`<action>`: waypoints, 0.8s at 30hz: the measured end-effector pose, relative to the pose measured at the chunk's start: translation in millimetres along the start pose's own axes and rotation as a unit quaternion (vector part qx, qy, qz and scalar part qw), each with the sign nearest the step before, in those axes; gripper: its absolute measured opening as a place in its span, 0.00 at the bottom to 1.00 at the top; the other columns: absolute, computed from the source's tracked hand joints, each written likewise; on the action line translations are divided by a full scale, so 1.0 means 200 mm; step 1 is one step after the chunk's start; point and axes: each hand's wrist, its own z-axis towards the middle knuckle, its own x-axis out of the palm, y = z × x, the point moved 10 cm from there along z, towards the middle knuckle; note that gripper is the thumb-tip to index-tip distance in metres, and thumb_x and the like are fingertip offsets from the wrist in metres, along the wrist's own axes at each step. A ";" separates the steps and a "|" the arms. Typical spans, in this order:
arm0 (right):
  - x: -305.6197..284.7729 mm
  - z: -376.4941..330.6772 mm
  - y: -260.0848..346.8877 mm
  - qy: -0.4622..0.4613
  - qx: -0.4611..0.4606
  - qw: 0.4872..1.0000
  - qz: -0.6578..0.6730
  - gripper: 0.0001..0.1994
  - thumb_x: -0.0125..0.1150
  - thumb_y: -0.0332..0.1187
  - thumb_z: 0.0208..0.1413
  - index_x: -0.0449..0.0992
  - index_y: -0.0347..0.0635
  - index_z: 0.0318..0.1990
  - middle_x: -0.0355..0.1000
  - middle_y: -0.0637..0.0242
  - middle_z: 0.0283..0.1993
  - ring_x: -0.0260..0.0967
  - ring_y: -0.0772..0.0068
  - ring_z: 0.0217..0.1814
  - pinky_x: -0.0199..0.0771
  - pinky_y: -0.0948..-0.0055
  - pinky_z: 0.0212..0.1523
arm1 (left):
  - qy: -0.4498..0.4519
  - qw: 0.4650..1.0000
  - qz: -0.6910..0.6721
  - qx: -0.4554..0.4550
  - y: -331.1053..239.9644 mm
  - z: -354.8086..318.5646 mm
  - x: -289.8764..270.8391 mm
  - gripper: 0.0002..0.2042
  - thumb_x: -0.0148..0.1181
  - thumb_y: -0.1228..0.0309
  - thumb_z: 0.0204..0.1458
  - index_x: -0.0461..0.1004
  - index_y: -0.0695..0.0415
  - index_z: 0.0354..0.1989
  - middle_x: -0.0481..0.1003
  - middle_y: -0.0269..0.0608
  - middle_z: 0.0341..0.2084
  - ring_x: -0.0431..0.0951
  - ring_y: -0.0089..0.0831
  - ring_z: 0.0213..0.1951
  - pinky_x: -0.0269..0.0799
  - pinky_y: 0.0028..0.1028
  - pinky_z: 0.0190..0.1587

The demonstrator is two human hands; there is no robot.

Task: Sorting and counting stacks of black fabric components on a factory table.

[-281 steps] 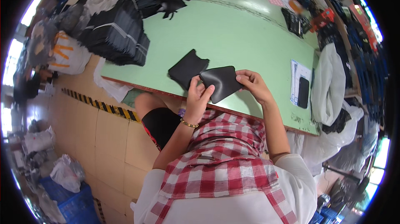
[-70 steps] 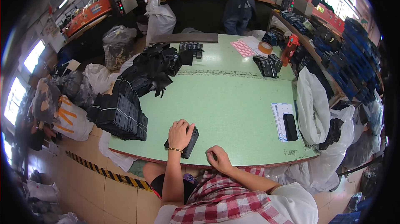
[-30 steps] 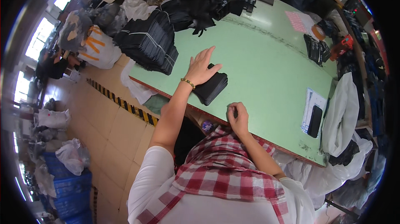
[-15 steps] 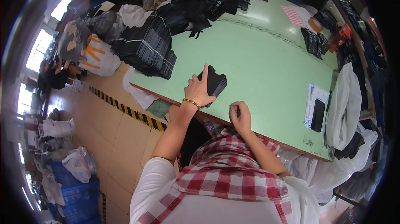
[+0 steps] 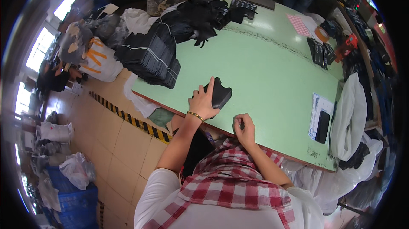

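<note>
A small stack of black, notched flat pieces, perhaps fabric, lies near the front edge of the green table. My left hand grips its left and near sides, the index finger stretched along it and the thumb at the near corner. To the right, my right hand is held at the table's edge with its fingers curled in toward the thumb. Whatever may be inside that curl is hidden. Beyond my left hand stands a tall bundle of black pieces tied with white cord.
Loose black pieces are heaped behind the bundle. On the right lie a phone on papers, a pale cloth-like bag, an orange tape roll and small black packs. Blue crates stand at lower left.
The whole view has tilted slightly, so the table and both hands sit lower in the picture. Against the table, neither hand nor the small stack has visibly moved.
</note>
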 end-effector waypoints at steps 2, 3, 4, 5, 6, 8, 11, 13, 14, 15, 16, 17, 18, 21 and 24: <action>-0.02 0.00 0.00 -0.008 0.008 1.000 0.003 0.05 0.57 0.22 0.47 0.70 0.37 0.34 0.65 0.60 0.27 0.65 0.63 0.29 0.65 0.67 0.32 | -0.014 0.999 0.032 0.000 -0.02 0.00 -0.01 0.58 0.69 0.59 0.29 0.33 0.42 0.69 0.62 0.56 0.49 0.65 0.53 0.50 0.57 0.64 0.51; -0.02 0.00 0.00 -0.006 0.005 1.000 0.003 0.05 0.57 0.22 0.47 0.70 0.37 0.34 0.65 0.60 0.27 0.65 0.63 0.29 0.65 0.67 0.32 | -0.024 0.998 0.065 0.003 -0.03 0.00 -0.01 0.58 0.69 0.58 0.29 0.33 0.42 0.69 0.62 0.55 0.49 0.64 0.53 0.52 0.50 0.69 0.54; -0.02 0.01 -0.01 -0.002 0.007 1.000 0.001 0.05 0.57 0.22 0.47 0.70 0.37 0.34 0.65 0.60 0.27 0.65 0.62 0.29 0.65 0.67 0.32 | -0.054 0.998 0.041 0.014 -0.05 0.00 -0.03 0.58 0.70 0.54 0.29 0.34 0.39 0.69 0.60 0.57 0.52 0.61 0.54 0.55 0.40 0.72 0.55; 0.00 0.01 -0.01 0.001 0.008 1.000 0.001 0.06 0.57 0.21 0.47 0.70 0.37 0.34 0.65 0.60 0.27 0.65 0.62 0.29 0.65 0.67 0.32 | -0.058 0.997 0.041 0.011 -0.05 0.01 -0.04 0.58 0.70 0.54 0.29 0.34 0.39 0.69 0.60 0.57 0.52 0.61 0.54 0.55 0.40 0.72 0.55; 0.00 0.01 0.00 0.004 0.002 1.000 0.003 0.06 0.57 0.21 0.47 0.70 0.37 0.34 0.65 0.60 0.27 0.65 0.62 0.29 0.65 0.67 0.32 | -0.068 0.996 0.041 0.027 -0.07 0.01 -0.05 0.57 0.70 0.52 0.30 0.36 0.38 0.69 0.58 0.60 0.55 0.58 0.55 0.58 0.40 0.72 0.56; 0.01 0.00 0.00 0.003 0.001 1.000 0.005 0.05 0.56 0.21 0.48 0.70 0.37 0.33 0.65 0.59 0.28 0.65 0.61 0.29 0.65 0.68 0.32 | -0.079 0.995 0.039 0.044 -0.10 0.04 -0.07 0.54 0.70 0.49 0.31 0.41 0.34 0.68 0.54 0.63 0.58 0.56 0.56 0.60 0.40 0.71 0.57; 0.00 -0.02 -0.02 -0.003 0.008 1.000 0.009 0.04 0.56 0.21 0.49 0.70 0.36 0.33 0.65 0.59 0.27 0.64 0.62 0.29 0.65 0.69 0.32 | -0.058 0.996 0.049 0.052 -0.14 0.09 -0.04 0.50 0.70 0.48 0.31 0.48 0.35 0.67 0.54 0.62 0.58 0.55 0.55 0.61 0.40 0.68 0.58; 0.01 -0.03 -0.03 -0.008 0.015 0.999 0.027 0.03 0.56 0.21 0.50 0.69 0.36 0.32 0.64 0.61 0.27 0.63 0.66 0.29 0.65 0.71 0.32 | -0.043 0.996 0.062 0.047 -0.14 0.12 -0.03 0.49 0.68 0.45 0.33 0.49 0.37 0.67 0.56 0.60 0.57 0.57 0.55 0.59 0.41 0.67 0.59; 0.00 -0.02 -0.03 -0.011 0.020 0.999 0.027 0.03 0.55 0.21 0.50 0.69 0.35 0.33 0.64 0.61 0.27 0.63 0.67 0.29 0.65 0.72 0.32 | -0.055 0.995 0.060 0.052 -0.17 0.13 -0.04 0.47 0.65 0.43 0.36 0.50 0.40 0.67 0.59 0.59 0.55 0.60 0.54 0.57 0.43 0.65 0.58; 0.00 -0.02 -0.03 -0.011 0.025 0.999 0.030 0.03 0.55 0.21 0.51 0.69 0.35 0.33 0.64 0.62 0.27 0.63 0.69 0.29 0.65 0.73 0.32 | -0.067 0.995 0.060 0.053 -0.17 0.14 -0.05 0.45 0.62 0.42 0.40 0.50 0.43 0.66 0.62 0.59 0.52 0.62 0.53 0.55 0.45 0.64 0.58; 0.01 -0.01 -0.02 -0.005 0.031 0.999 0.032 0.03 0.55 0.22 0.51 0.69 0.35 0.33 0.64 0.62 0.27 0.63 0.70 0.29 0.65 0.74 0.33 | -0.075 0.994 0.060 0.043 -0.16 0.15 -0.05 0.45 0.62 0.42 0.40 0.50 0.43 0.66 0.62 0.59 0.52 0.62 0.53 0.55 0.45 0.64 0.58; 0.02 -0.01 -0.01 0.000 0.023 0.999 0.036 0.03 0.55 0.22 0.51 0.69 0.35 0.33 0.64 0.62 0.27 0.63 0.70 0.29 0.65 0.74 0.33 | -0.124 0.990 0.030 0.056 -0.18 0.17 -0.09 0.40 0.58 0.43 0.44 0.55 0.49 0.63 0.65 0.57 0.49 0.65 0.52 0.52 0.51 0.61 0.56; 0.03 0.00 -0.01 0.002 0.023 0.999 0.033 0.03 0.55 0.22 0.51 0.69 0.35 0.33 0.64 0.62 0.27 0.63 0.70 0.30 0.65 0.74 0.33 | -0.174 0.983 0.001 0.067 -0.17 0.17 -0.13 0.36 0.53 0.43 0.48 0.60 0.55 0.60 0.68 0.55 0.45 0.68 0.51 0.49 0.56 0.59 0.54; 0.04 0.01 0.00 0.005 0.013 1.000 0.026 0.02 0.55 0.22 0.51 0.69 0.34 0.33 0.64 0.62 0.27 0.62 0.69 0.30 0.65 0.74 0.34 | -0.244 0.968 -0.013 0.063 -0.12 0.21 -0.16 0.27 0.47 0.49 0.55 0.68 0.61 0.52 0.73 0.52 0.36 0.72 0.45 0.42 0.67 0.41 0.43; -0.01 0.01 -0.03 -0.013 0.035 0.999 0.028 0.02 0.55 0.22 0.51 0.69 0.34 0.33 0.63 0.61 0.27 0.62 0.68 0.30 0.65 0.73 0.34 | -0.254 0.964 -0.029 0.068 -0.13 0.25 -0.12 0.22 0.47 0.52 0.56 0.71 0.62 0.40 0.74 0.51 0.30 0.75 0.47 0.37 0.70 0.40 0.36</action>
